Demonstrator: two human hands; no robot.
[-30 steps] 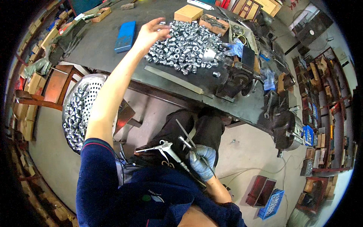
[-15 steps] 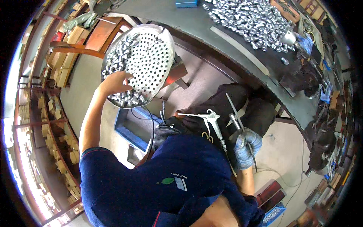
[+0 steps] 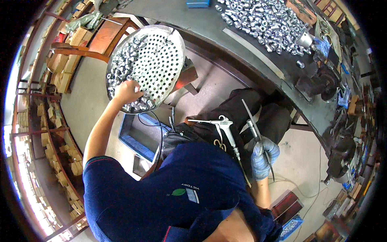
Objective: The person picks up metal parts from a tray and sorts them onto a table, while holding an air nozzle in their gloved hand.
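My bare left hand (image 3: 128,92) is down among silvery metal fittings (image 3: 124,61) at the left side of a round perforated metal pan (image 3: 171,56). Its fingers are curled together; what they hold, if anything, is hidden. My right hand (image 3: 264,157), in a grey-blue glove, is closed around a long slim pointed metal rod (image 3: 247,108) that juts out above and below the fist. Beside the rod, a short metal cylinder on a dark shaft (image 3: 252,129) also sticks up from this grip. An air blow gun (image 3: 226,129) lies across my lap, left of the right hand.
A dark workbench (image 3: 201,30) carries a big pile of fittings (image 3: 264,26) and a bench vise (image 3: 318,82). Below the pan is a blue crate (image 3: 133,139). A wooden chair (image 3: 107,38) stands behind it at left, near shelving (image 3: 60,153). Hoses trail over the floor.
My left hand has shifted slightly to the right within the pan, and its fingers have curled closer together. The right hand keeps its grip, with the rod and cylinder now closer together.
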